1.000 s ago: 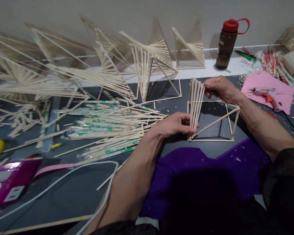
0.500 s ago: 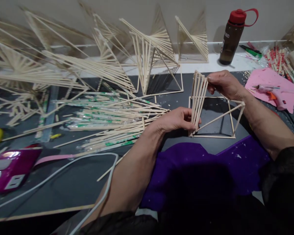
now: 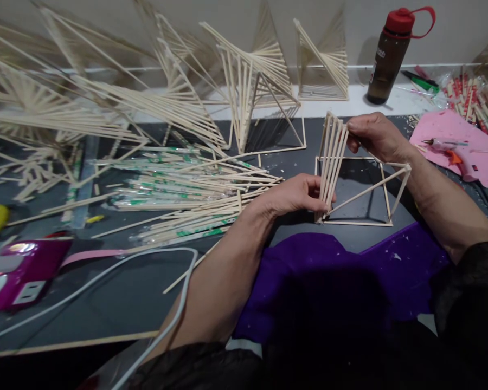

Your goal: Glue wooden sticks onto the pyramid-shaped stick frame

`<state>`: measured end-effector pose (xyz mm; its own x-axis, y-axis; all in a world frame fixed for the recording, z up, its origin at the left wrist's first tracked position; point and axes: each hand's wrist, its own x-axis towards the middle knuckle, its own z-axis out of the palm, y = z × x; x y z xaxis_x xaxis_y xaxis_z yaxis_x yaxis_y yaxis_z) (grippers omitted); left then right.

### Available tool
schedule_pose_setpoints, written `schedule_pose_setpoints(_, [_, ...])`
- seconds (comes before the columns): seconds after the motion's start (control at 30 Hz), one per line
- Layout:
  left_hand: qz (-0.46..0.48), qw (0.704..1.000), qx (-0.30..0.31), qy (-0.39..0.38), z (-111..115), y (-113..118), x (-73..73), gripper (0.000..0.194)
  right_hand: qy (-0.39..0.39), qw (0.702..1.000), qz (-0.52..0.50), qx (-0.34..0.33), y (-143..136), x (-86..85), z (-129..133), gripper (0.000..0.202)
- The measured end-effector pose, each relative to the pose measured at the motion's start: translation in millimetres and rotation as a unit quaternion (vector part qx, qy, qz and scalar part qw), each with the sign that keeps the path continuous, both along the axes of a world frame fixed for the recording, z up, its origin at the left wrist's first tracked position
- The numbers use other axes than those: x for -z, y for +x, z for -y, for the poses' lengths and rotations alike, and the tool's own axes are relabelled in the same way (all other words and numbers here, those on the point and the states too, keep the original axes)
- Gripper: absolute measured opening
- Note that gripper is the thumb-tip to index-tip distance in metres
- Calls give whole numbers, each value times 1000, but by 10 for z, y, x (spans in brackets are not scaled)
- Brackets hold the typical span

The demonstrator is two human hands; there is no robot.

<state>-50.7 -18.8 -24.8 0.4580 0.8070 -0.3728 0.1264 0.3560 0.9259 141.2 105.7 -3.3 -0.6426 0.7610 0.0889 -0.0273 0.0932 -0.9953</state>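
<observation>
A small frame of thin wooden sticks [image 3: 368, 191] stands on the dark tabletop in front of me. It has a square base, a slanting stick and, on its left side, a row of several close-set sticks [image 3: 332, 162]. My left hand [image 3: 295, 194] is closed round the lower end of that row, thumb in front and the other fingertips partly hidden behind. At the upper end, my right hand [image 3: 376, 135] pinches the top corner of the row between thumb and fingers. A purple cloth [image 3: 309, 271] lies just below the frame.
Wrapped and loose chopsticks [image 3: 187, 189] spread to the left. Finished stick structures [image 3: 264, 65] stand along the wall. A bottle with a red lid [image 3: 386, 62] is at the back right, near a glue gun [image 3: 457, 149] on pink cloth [image 3: 435, 127]. A white cable [image 3: 138, 260] crosses the left front.
The view has shifted slightly, so most things sit a little higher and further right. Both hands keep their hold on the stick frame.
</observation>
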Motion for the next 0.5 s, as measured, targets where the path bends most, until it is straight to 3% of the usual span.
schedule_pose_setpoints(0.5, [-1,1000,5,-2,-5,-5,4,24,14,1000,10,-11,19,19,-22,38])
